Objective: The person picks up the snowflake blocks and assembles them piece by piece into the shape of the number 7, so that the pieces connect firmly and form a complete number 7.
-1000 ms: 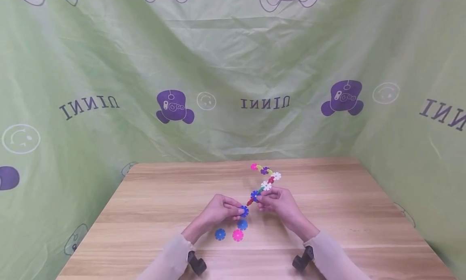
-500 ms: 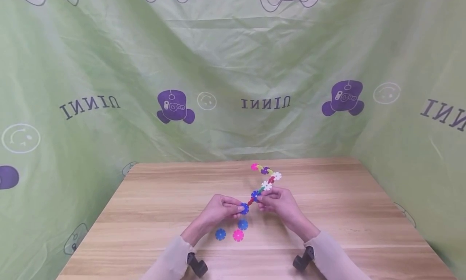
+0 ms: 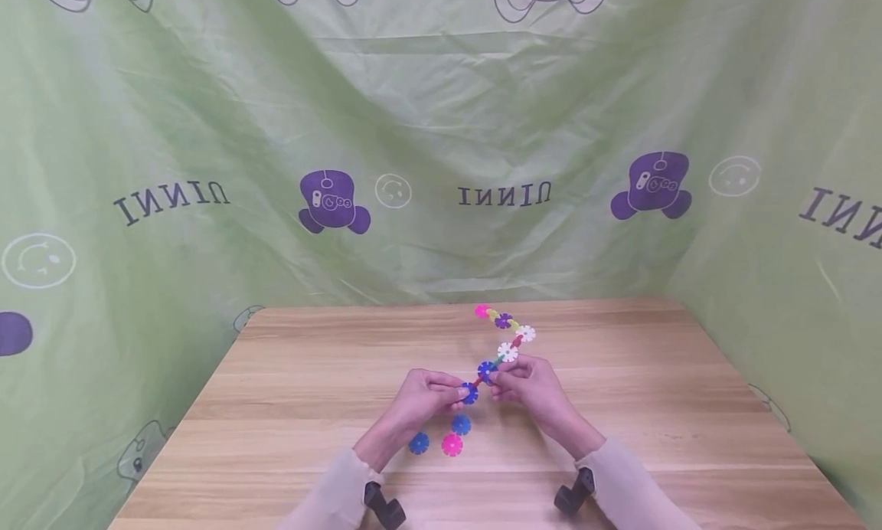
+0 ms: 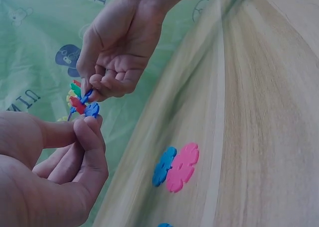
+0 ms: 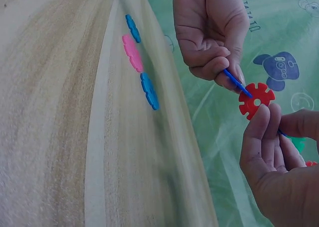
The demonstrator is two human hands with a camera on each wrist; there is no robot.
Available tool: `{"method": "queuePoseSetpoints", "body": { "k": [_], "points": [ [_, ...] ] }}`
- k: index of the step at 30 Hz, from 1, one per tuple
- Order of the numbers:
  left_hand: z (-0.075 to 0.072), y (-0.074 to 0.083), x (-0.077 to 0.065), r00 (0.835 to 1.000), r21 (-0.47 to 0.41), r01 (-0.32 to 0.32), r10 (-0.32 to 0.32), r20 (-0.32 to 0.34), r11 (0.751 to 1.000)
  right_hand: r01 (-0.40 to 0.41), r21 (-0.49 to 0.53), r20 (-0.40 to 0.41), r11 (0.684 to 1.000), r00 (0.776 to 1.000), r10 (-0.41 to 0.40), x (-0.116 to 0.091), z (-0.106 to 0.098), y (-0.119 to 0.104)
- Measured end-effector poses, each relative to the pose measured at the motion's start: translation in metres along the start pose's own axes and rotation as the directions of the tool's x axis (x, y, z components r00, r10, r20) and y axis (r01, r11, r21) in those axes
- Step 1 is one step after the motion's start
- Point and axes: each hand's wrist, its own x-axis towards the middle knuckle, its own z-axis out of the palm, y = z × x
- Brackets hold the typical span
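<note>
My left hand (image 3: 429,398) pinches a dark blue notched snowflake disc (image 3: 472,394) between thumb and fingers. In the right wrist view, that blue disc meets the edge of a red snowflake disc (image 5: 262,93), the near end piece of a chain. My right hand (image 3: 536,392) grips another dark blue disc (image 3: 485,372) beside the red one. Beyond it the chain of snowflake discs runs up and away, through a white disc (image 3: 507,352) and a purple disc (image 3: 503,321) to a pink end disc (image 3: 481,311). Fingers partly hide both gripped discs.
On the wooden table (image 3: 310,407), two lighter blue discs and a loose pink disc (image 3: 452,445) lie just below my hands. A green printed curtain (image 3: 427,254) hangs behind the table and at both sides.
My left hand has moved slightly up and right, bringing its blue disc from apart to meeting the red one. The chain has shifted a little; the right hand has barely moved.
</note>
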Motion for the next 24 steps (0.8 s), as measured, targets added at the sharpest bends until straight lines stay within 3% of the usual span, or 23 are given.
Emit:
{"method": "queuePoseSetpoints", "body": {
  "k": [9, 16, 24],
  "points": [
    [0.001, -0.003, 0.000, 1.000, -0.015, -0.019, 0.019, -0.004, 1.000, -0.004, 0.042, 0.042, 0.999, 0.999, 0.002, 0.000, 0.000, 0.002],
    [0.007, -0.002, 0.002, 1.000, -0.055, -0.019, 0.018, -0.012, 0.998, 0.025, -0.024, 0.121, 0.999, 0.992, -0.022, -0.001, 0.005, 0.005],
    [0.012, -0.003, 0.001, 0.997, -0.019, -0.048, 0.047, -0.066, 0.999, 0.020, -0.103, 0.117, 0.995, 0.993, -0.008, 0.000, 0.005, 0.004]
  ]
}}
